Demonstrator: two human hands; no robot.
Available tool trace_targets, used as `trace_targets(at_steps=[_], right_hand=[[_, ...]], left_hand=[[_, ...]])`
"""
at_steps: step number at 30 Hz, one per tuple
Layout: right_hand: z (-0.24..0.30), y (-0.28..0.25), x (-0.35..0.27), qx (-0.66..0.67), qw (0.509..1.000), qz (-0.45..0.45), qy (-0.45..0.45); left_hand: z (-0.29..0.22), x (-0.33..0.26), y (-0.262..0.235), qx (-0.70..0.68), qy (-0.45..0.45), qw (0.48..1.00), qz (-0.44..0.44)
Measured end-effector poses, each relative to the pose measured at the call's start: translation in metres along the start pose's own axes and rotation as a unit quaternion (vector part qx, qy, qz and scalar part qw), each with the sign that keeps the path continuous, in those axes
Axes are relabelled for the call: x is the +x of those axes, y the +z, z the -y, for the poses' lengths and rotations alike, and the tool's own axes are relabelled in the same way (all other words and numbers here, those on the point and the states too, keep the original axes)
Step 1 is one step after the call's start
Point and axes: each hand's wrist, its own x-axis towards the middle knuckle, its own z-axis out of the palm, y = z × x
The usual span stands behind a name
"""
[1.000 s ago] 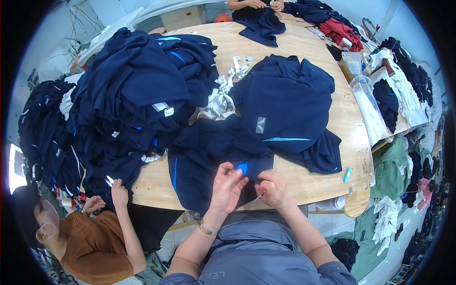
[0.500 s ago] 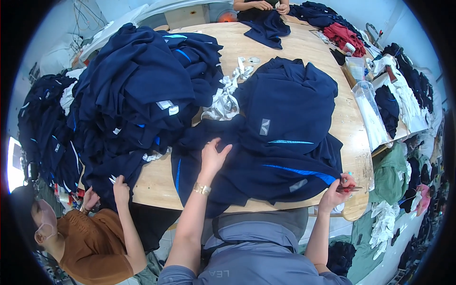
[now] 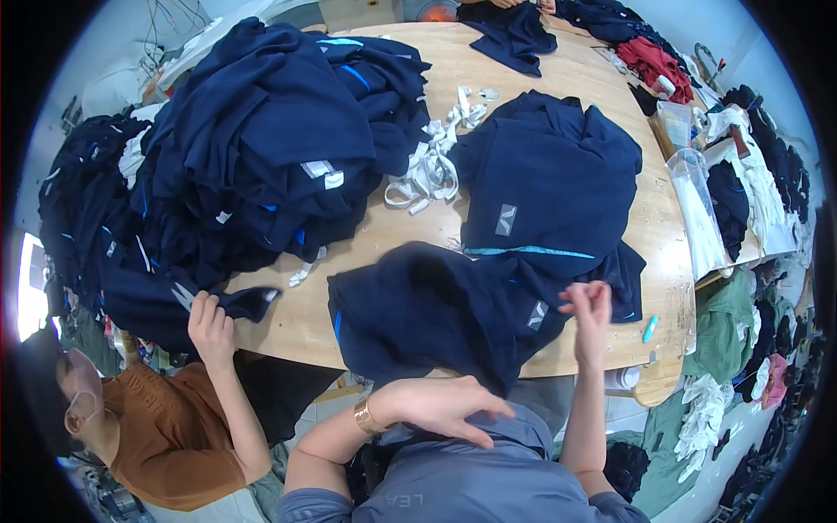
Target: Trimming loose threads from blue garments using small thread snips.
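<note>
My left hand (image 3: pixel 449 408) is in front of my body at the table's near edge, thumb apart from its stretched fingers and nothing in it. Below and left of it is a gold-coloured wrist band (image 3: pixel 366 417). My right hand (image 3: pixel 590 305) hovers above the right part of a navy garment (image 3: pixel 418 309), fingers curled in; what they hold, if anything, is hidden. That garment lies bunched near the table's front edge, with a grey patch (image 3: pixel 537 315) beside my right hand. Behind it is a stack of folded navy garments (image 3: pixel 558 183) with a light-blue strip.
A tall heap of navy garments (image 3: pixel 261 122) fills the left. White strips (image 3: pixel 427 179) lie between the piles. A teal pen-like thing (image 3: pixel 649 329) lies at the right. At left, a co-worker's hand (image 3: pixel 211 327) holds small snips (image 3: pixel 183 296). Clear plastic containers (image 3: pixel 689 174) stand at the right edge.
My left hand has left the cloth and come back toward my body. My right hand has moved left and up; the red-handled scissors it held no longer show. The near garment lies more bunched.
</note>
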Motion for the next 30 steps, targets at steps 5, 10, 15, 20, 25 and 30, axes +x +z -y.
trace_targets(at_steps=[5, 10, 15, 20, 25, 30], right_hand=[[-0.024, 0.035, -0.021, -0.165, 0.979, 0.121, 0.006], [-0.042, 0.038, -0.056, -0.387, 0.908, 0.154, -0.044], [-0.047, 0.031, -0.059, -0.367, 0.923, 0.111, 0.02], [-0.023, 0.017, -0.025, -0.339, 0.916, -0.062, -0.208], [-0.021, 0.012, -0.019, -0.342, 0.893, -0.069, -0.285], [-0.06, 0.0, -0.028, -0.414, 0.89, 0.041, -0.184]], left_hand=[[0.031, -0.022, -0.027, -0.034, -0.147, 0.893, -0.424], [0.091, -0.057, -0.031, 0.129, -0.323, 0.771, -0.533], [0.1, -0.057, 0.002, 0.267, -0.32, 0.792, -0.446], [0.105, -0.068, -0.014, 0.261, -0.229, 0.736, -0.581], [0.088, -0.075, -0.028, 0.412, -0.099, 0.62, -0.66], [0.12, -0.093, -0.014, 0.278, -0.264, 0.757, -0.53]])
